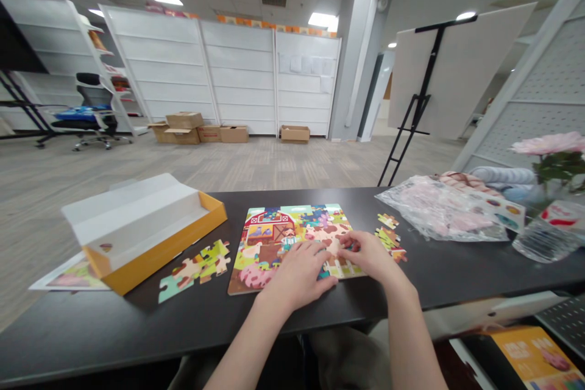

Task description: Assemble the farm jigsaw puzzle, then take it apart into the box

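Note:
A farm-scene jigsaw puzzle (256, 250) with a red barn, a farmer, a cow and a pink pig lies on the black table in front of me. My left hand (301, 271) rests palm down across its lower middle, fingers stretched out. Over the right part, by the cow, my right hand (365, 253) has thumb and fingers pinched together at the surface; whatever is between them is hidden. Loose puzzle pieces (201, 268) lie left of the puzzle, some overlapping. A smaller group of pieces (388, 236) sits just beyond my right hand.
An opened yellow box (159, 250) stands at the left, on top of a printed sheet (73, 274). Clear plastic packaging (448, 210) and a glass vase (543, 237) with pink flowers occupy the right side. The table's front edge runs close to my lap.

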A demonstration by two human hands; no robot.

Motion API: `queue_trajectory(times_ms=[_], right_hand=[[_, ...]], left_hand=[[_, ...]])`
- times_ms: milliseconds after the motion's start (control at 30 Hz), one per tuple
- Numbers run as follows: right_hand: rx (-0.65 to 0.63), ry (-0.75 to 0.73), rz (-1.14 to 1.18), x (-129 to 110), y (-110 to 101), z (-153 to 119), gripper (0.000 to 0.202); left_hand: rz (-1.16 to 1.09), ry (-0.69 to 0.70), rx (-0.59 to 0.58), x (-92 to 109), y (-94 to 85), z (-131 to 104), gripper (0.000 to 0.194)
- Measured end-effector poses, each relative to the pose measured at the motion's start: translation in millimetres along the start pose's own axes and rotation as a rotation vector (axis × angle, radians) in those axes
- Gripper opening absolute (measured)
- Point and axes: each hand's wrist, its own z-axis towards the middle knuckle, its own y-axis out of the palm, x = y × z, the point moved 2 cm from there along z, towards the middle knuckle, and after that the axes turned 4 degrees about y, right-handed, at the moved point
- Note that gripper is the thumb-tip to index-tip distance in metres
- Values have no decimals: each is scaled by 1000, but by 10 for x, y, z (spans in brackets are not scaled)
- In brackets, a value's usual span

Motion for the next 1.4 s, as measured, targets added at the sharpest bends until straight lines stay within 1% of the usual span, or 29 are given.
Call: queue_trajectory(times_ms=[167, 367, 600, 767, 900, 1000, 1167, 1300, 1400], right_hand=[[-39, -10, -30, -55, -35, -25, 13], [-44, -29, -79, -86, -47, -38, 16], [-30, -41, -51, -44, -39, -46, 19], [70, -40, -20, 35, -146, -63, 25], [126, 26, -40, 138, -301, -103, 29], [180, 74, -43, 231, -385, -135, 30], [235, 88, -15, 331, -428, -156, 32], [305, 156, 3, 375, -509, -165, 33], [408, 228, 20, 444, -645, -201, 35]], left_hand=[[-2, 23, 5, 6, 9, 0, 37], [23, -7, 68, 6, 62, -4, 40], [20, -14, 29, 30, 82, 14, 44], [38, -29, 30, 29, 80, 23, 50], [54, -43, 28, 59, 64, 43, 51], [65, -32, 32, 98, 55, 76, 57], [62, -8, 15, 101, 143, 142, 66], [55, -19, 4, 71, 217, 170, 64], [50, -19, 1, 76, 209, 177, 59]])
